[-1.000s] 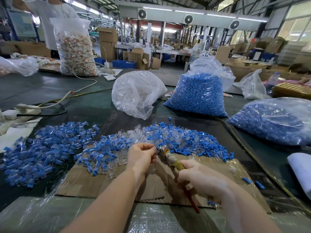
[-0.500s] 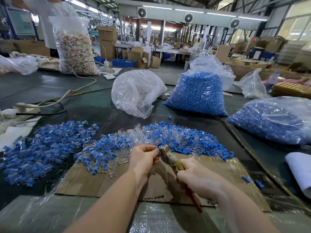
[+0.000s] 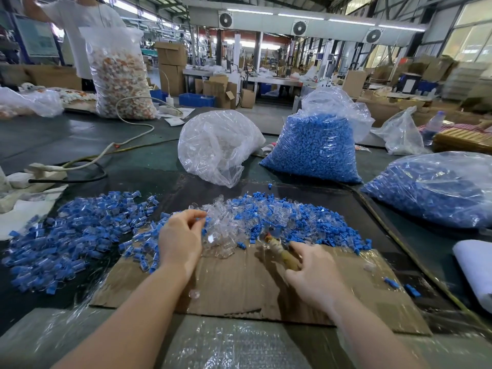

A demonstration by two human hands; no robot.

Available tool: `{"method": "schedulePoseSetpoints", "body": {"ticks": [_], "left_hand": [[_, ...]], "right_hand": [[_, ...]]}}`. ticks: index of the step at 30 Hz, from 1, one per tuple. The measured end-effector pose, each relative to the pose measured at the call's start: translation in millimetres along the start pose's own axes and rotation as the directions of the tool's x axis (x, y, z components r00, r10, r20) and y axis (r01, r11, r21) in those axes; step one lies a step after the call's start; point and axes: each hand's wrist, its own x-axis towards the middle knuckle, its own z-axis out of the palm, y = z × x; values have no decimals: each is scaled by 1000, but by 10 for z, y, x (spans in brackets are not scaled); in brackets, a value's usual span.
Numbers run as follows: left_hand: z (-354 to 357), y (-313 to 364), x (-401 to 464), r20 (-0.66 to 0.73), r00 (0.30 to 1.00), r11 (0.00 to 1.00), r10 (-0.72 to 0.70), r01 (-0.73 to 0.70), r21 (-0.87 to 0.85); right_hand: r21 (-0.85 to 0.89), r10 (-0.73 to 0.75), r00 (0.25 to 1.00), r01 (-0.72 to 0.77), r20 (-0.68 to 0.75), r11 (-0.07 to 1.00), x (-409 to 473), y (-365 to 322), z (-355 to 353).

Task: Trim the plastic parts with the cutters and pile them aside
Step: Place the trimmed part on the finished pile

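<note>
**Parts heaped at frame centre**

Your left hand (image 3: pixel 181 242) pinches into the clear-and-blue plastic parts (image 3: pixel 266 219); your right hand (image 3: pixel 314 275) grips the cutters (image 3: pixel 279 251). A trimmed blue pile (image 3: pixel 74 235) lies centre-left. Cardboard (image 3: pixel 239 286) covers the dark worktop (image 3: pixel 80 134); a warehouse fills the background.

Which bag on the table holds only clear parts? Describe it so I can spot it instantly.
Start at the cardboard sheet under the hands and look straight beyond the mixed pile of parts. The clear-parts bag sits there, left of the upright bag of blue parts. It alone looks colourless throughout, slumped and crumpled, while its neighbours show blue or orange-and-white contents.
</note>
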Motion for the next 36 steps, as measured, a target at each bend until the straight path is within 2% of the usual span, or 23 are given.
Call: {"method": "schedulePoseSetpoints", "body": {"ticks": [4,7,10,12,13,14,16,17,18,19,22,24,28,31,33,36], "left_hand": [[-111,-179,133,-27,998,989,53,-49,139],[-139,-257,150,39,996,965,83,-91,248],[-155,-270,110,60,981,923,184,-194,333],[-182,-208,94,148,969,931,199,-234,279],[-196,-179,96,259,948,939,184,-247,238],[-212,-146,99,412,899,945,148,-251,209],[-247,-109,100,715,698,939,42,-273,211],[-264,-97,92,809,588,927,-10,-298,229],[-278,-97,84,861,507,911,-50,-330,247],[-287,-107,77,882,464,898,-80,-351,266],[-285,-132,72,897,429,919,-107,-301,254],[-266,-120,60,897,432,949,-93,-233,211],[-175,-72,31,845,535,958,4,-244,150],[-71,-33,-24,787,610,961,95,-262,87],[2,4,-80,733,664,953,152,-296,71],[124,77,-176,651,734,965,195,-261,5]], "right_hand": [[-195,-3,999,-7,-49,981,-11,46,203],[-246,-48,993,22,-103,969,-22,61,259],[-262,-67,991,35,-115,964,-34,69,265],[-259,-67,992,36,-111,965,-40,69,265],[-261,-67,992,36,-109,965,-41,69,268],[-268,-68,992,37,-106,963,-41,70,267],[-281,-66,993,35,-101,959,-43,68,263],[-285,-64,993,34,-97,958,-43,67,260],[-290,-63,994,34,-93,957,-42,67,257],[-295,-64,994,35,-89,955,-43,66,255],[-299,-68,994,39,-87,953,-36,78,254],[-304,-65,994,37,-83,952,-30,88,251],[-264,-80,993,54,-85,963,-4,135,232],[-224,-79,975,31,-209,974,38,247,142],[-277,-30,947,-63,-319,959,66,358,37],[-347,166,907,-309,-386,885,72,505,-128]]}}
